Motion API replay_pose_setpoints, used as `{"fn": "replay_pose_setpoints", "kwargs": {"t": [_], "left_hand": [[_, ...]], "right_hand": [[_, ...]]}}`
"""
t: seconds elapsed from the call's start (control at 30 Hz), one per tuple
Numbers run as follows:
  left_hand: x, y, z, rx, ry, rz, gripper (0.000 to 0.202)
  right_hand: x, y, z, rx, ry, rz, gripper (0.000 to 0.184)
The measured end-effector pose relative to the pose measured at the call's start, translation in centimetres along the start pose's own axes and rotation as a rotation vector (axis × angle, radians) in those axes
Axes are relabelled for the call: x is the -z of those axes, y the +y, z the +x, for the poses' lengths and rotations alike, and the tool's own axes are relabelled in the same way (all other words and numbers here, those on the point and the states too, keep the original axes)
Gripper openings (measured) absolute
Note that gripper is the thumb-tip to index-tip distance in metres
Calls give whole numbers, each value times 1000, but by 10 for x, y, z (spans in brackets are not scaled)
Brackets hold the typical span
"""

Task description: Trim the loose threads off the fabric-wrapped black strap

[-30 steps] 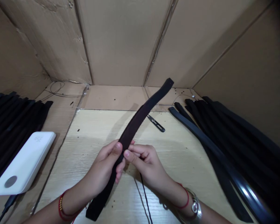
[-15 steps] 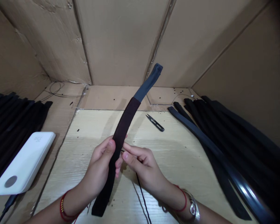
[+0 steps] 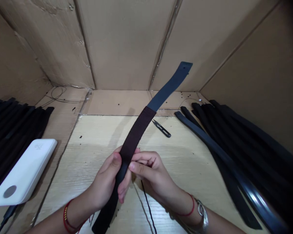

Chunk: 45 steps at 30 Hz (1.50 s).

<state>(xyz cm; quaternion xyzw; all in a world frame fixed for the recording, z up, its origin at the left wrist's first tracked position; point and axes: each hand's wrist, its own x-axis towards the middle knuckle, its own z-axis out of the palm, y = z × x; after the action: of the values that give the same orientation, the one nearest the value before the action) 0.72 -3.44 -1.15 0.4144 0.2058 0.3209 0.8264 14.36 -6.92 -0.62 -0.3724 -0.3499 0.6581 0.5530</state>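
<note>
Black belts (image 3: 12, 130) stacked at far left, a white power bank (image 3: 24, 172) just beside them. Left hand (image 3: 104, 182) and right hand (image 3: 152, 174) closed on a dark belt strap (image 3: 134, 139), its blue-grey tip now swung farther right, above thread snips (image 3: 161, 128). More black belts (image 3: 236, 152) at right, blurred, near ends cut off.

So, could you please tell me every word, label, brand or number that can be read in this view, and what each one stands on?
No word, brand or number can be read.
Too blurred to read: the small grey mark near the far end of the white power bank.
The round grey disc near its other end shows no legible text.
The dark belt strap shows no lettering.
</note>
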Motion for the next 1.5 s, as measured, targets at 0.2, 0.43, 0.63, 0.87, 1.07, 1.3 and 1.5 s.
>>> {"fn": "replay_pose_setpoints", "kwargs": {"t": [0.2,0.43,0.63,0.87,1.07,1.3,1.5], "left_hand": [[0,4,5,55,-145,-160,56],[6,0,11,104,-112,-92,33],[8,17,10,128,166,218,42],[7,18,14,101,170,23,40],[7,15,8,94,12,-210,60],[9,12,6,146,-108,-306,42],[11,11,7,238,-216,-388,53]], "right_hand": [[3,0,1,11,37,47,22],[-1,-10,1,36,-16,109,11],[-1,-8,4,270,138,-261,7],[-8,-4,5,340,-54,-158,31],[-14,-2,4,332,-128,16,33],[-3,3,4,267,5,9,11],[1,6,5,131,155,27,11]]}}
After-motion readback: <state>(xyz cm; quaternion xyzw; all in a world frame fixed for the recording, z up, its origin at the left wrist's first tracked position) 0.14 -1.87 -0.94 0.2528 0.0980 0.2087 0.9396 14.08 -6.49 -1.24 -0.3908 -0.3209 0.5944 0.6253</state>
